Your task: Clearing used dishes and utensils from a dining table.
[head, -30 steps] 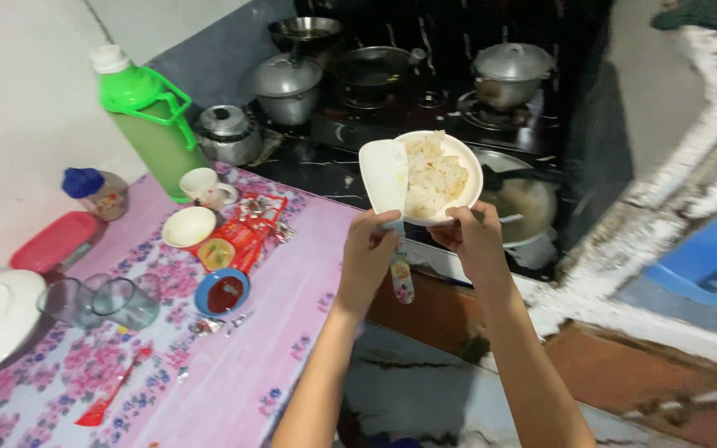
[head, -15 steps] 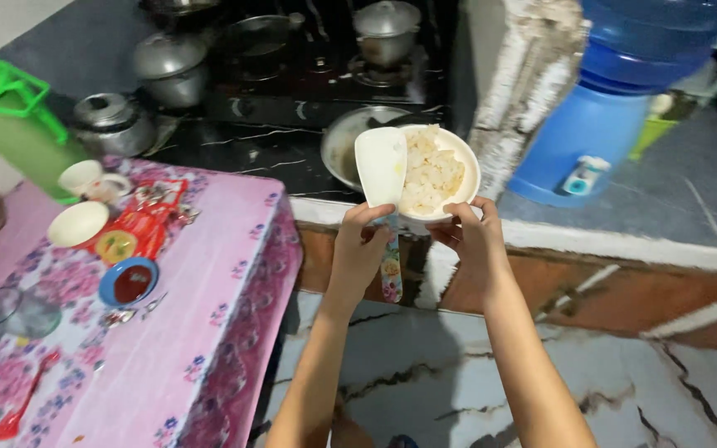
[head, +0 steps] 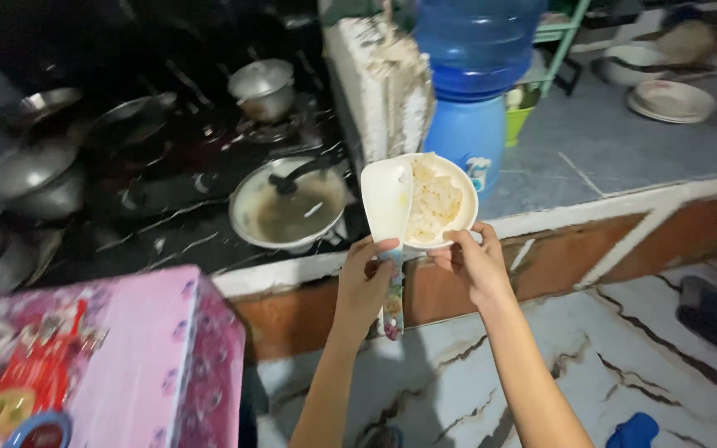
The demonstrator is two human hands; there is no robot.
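- Rice, white and clumped, fills the round white bowl, held up in front of the tiled counter edge.
- Right hand is clamped on the bowl's lower rim.
- Left hand is closed around the patterned handle of a white plastic rice paddle, its blade touching the bowl's left rim.
- Behind stand a lidded steel pan and a blue water jug.

Dim indoor light; stove corner dark; motion blur at edges.
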